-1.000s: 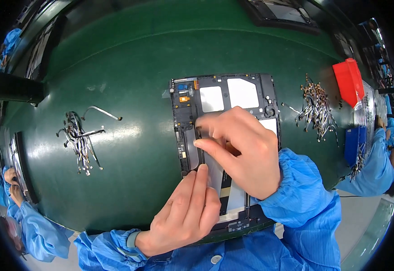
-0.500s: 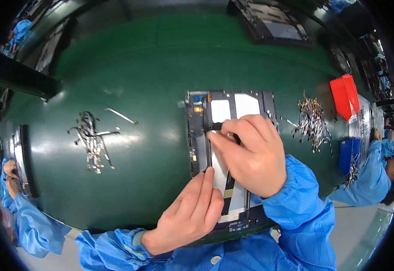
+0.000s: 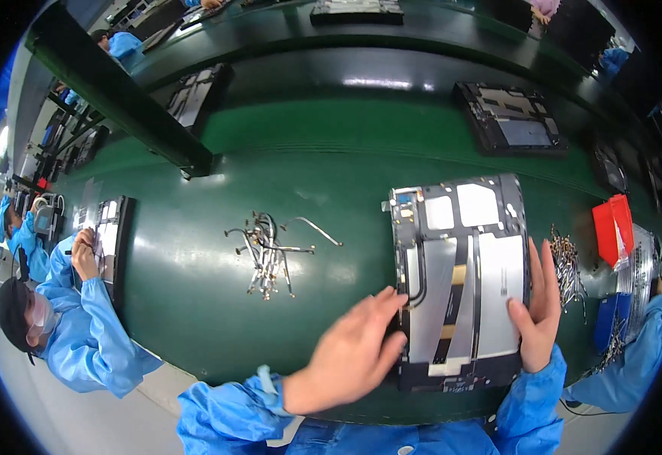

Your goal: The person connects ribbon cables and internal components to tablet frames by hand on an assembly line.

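An opened tablet-like device body [image 3: 500, 277], black-framed with silver panels inside, lies on the green table right of centre. It looks thick, perhaps a stack of bodies. A thin black cable [image 3: 422, 277] runs down its left inner side and bends at the lower end. My left hand [image 3: 350, 350] is at the left edge, its index fingertip by that bend and the thumb apart; it is slightly blurred. Along the right edge my right hand [image 3: 537, 318] grips the body, thumb on top and fingers against the side. A black strip with tan bands [image 3: 452, 311] crosses the middle.
Small cables [image 3: 266, 262] lie piled left of centre, others [image 3: 566, 269] beyond my right hand. A red bin [image 3: 613, 231] and blue bin [image 3: 611, 318] stand far right. More device bodies [image 3: 509, 121] sit behind. A post [image 3: 118, 91] rises back left; a co-worker [image 3: 80, 326] sits left.
My right hand has left the device's middle for its right edge. My left hand stays by the left side, fingers more spread. The head view has shifted, showing more of the far side.
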{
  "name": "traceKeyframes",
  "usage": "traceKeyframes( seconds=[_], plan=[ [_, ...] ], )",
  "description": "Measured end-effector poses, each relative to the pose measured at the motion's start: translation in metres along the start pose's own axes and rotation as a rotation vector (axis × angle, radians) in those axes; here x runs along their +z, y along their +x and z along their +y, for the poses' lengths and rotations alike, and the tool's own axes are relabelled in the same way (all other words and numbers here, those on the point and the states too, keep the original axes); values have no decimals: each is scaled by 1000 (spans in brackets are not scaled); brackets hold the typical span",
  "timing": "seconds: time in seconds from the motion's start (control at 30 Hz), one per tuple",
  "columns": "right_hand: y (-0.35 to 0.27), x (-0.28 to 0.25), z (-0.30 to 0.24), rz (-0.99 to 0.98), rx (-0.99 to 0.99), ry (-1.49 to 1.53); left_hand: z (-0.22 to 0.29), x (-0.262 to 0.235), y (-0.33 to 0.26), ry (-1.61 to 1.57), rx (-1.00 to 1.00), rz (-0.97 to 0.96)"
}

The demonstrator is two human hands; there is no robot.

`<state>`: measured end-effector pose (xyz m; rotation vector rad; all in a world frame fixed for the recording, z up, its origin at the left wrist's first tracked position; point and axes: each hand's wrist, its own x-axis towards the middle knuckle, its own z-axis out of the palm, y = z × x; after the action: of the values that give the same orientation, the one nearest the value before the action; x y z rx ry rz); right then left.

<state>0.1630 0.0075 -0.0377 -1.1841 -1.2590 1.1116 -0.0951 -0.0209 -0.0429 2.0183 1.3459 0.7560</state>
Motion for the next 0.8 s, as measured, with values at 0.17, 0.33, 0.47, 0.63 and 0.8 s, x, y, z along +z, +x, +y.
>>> traceKeyframes(
  seconds=[0.17,0.33,0.47,0.63,0.8],
  plan=[
    [87,20,1,-18,-39,119,-75,-80,53,579,60,358],
    [180,77,9,132,9,387,-106,-96,47,703,-31,400],
    [245,135,48,217,1,548,-105,-88,39,766,-23,467],
    [307,143,91,302,-53,333,-108,-70,51,735,19,472],
    [261,138,39,107,-254,-329,-108,-81,47,518,-71,461]
  ],
)
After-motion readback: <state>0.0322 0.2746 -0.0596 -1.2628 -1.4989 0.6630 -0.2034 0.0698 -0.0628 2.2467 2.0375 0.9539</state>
